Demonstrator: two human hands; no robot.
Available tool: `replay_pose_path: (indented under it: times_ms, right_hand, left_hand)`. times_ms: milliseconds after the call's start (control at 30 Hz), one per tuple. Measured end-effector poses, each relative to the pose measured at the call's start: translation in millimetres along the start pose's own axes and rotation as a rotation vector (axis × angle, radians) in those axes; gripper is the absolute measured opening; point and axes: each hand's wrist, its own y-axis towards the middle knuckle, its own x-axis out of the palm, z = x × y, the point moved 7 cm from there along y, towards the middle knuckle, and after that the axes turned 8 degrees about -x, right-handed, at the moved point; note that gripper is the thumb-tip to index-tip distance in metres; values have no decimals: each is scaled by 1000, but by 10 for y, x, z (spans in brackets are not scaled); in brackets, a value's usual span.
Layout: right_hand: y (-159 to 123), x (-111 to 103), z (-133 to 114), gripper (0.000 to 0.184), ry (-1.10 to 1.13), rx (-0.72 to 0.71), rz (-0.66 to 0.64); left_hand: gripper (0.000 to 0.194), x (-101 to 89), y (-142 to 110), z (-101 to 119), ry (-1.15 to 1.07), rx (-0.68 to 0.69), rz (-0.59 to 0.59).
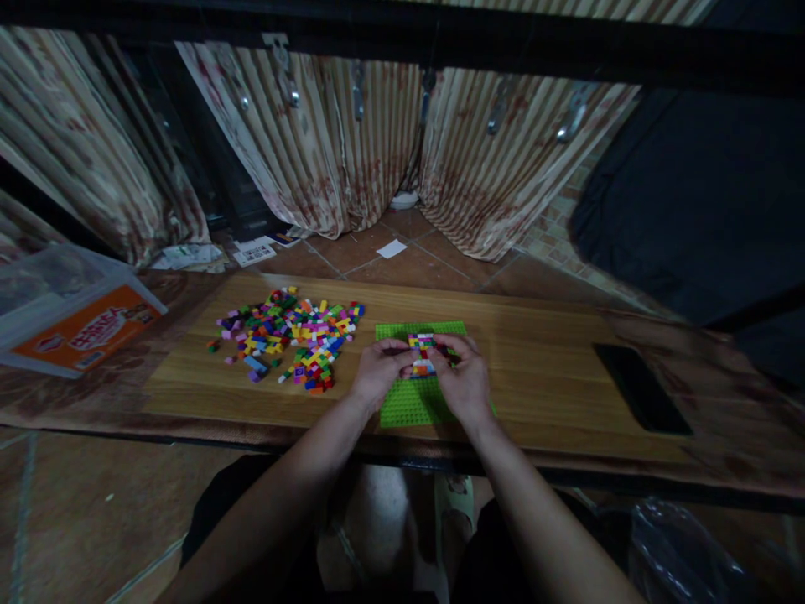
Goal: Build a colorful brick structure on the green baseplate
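Observation:
A green studded baseplate (402,411) lies on the wooden board in front of me. Over its middle is a small multicoloured build of toy bricks (422,366), with white, orange, red and blue pieces showing. My left hand (380,369) grips the build's left side, thumb and fingers bent against it. From the right, my right hand (464,374) closes on the other side, its thumb pressing near the centre. The fingers cover part of the build, and whether it is fixed to the baseplate cannot be made out.
Loose toy bricks (302,331) are spread over the board's left half. A clear plastic box (119,273) with an orange label stands at far left. On the right lies a dark flat object (640,387). Striped curtains (352,151) hang beyond, under a dark bar (402,29).

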Motion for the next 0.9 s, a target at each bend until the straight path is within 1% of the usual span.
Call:
replay_pose_path:
  times_ms: [167, 333, 500, 633, 767, 833, 900]
  right_hand:
    - [-28, 36, 8, 24, -38, 31, 34]
    - [-7, 61, 51, 23, -16, 92, 79]
    - [29, 83, 70, 23, -13, 108, 92]
    - [15, 92, 111, 26, 34, 106, 81]
    - [-19, 10, 217, 28, 160, 151, 148]
    - [-18, -63, 238, 26, 175, 146, 189]
    - [-11, -119, 222, 24, 169, 127, 201]
  left_hand:
    - [27, -2, 17, 14, 18, -34, 10]
    - [28, -10, 23, 21, 30, -86, 23]
    - [30, -2, 7, 3, 41, -81, 33]
    - [29, -14, -36, 11, -2, -50, 40]
    - [19, -115, -99, 119, -48, -41, 74]
    - [13, -165, -134, 179, -76, -52, 78]
    - [11, -190, -167, 205, -107, -85, 72]
